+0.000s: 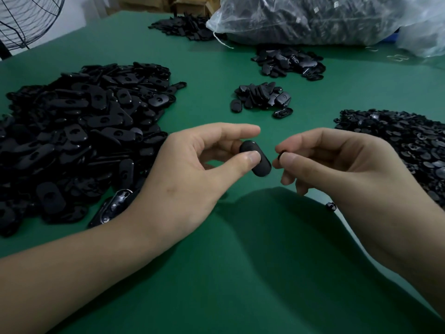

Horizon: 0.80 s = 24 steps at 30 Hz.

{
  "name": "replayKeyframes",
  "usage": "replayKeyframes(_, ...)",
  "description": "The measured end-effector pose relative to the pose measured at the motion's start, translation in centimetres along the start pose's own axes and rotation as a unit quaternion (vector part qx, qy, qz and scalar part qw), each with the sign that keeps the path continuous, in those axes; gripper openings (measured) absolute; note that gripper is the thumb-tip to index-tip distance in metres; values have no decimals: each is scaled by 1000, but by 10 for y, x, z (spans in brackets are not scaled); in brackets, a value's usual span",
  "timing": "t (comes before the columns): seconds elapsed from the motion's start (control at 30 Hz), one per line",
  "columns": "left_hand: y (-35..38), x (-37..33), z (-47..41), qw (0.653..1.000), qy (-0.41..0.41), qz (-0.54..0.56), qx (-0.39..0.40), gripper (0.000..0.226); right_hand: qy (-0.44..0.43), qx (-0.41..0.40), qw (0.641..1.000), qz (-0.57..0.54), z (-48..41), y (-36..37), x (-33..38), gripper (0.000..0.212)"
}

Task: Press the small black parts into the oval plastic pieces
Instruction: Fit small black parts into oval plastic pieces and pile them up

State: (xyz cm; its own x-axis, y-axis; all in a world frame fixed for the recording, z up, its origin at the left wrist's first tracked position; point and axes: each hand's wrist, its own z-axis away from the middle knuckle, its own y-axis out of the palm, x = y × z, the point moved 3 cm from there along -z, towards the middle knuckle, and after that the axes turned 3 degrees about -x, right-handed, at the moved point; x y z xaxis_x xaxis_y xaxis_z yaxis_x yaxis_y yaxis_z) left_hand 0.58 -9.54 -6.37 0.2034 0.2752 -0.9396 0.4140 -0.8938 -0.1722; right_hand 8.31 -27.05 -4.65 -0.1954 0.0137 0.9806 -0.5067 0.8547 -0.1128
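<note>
Mid-assembly over a green table (pixel 240 273). In the left hand (pixel 190 174), an oval plastic piece (pixel 257 162), pinched between thumb and forefinger, other fingers curled behind. Long axis tilted from upper left down to lower right, lower end angled toward the right hand (pixel 342 172). In that right hand, a small black part (pixel 281 155), nipped between thumb tip and forefinger, just beside the oval's right edge yet apart from it by a narrow gap. Both held clear of the tabletop, between the two hands and roughly level with one another. Likely next: closing that gap leftward and seating the part in the oval, with no recess visible on the smooth face turned to the camera. Left of the hands, a large heap of oval pieces (pixel 84 121); to the right, a heap of small parts (pixel 397 150); beyond, a smaller pile (pixel 262 97), possibly finished work.
</note>
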Motion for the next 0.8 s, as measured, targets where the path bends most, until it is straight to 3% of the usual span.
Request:
replayKeyframes(0.23, 0, 1, -2, 995, -37, 95, -6, 5, -7, 15, 1000, -5, 0, -2, -3, 22)
replayKeyframes(0.5, 4, 0, -1, 992, -47, 110, 35, 28, -26, 4, 998, -51, -1, -1, -1, 36)
replayKeyframes(0.8, 3, -2, 0, 994, -46, 85, 57, 23, -122, -26, 983, 134, 2, 1, 5, 30)
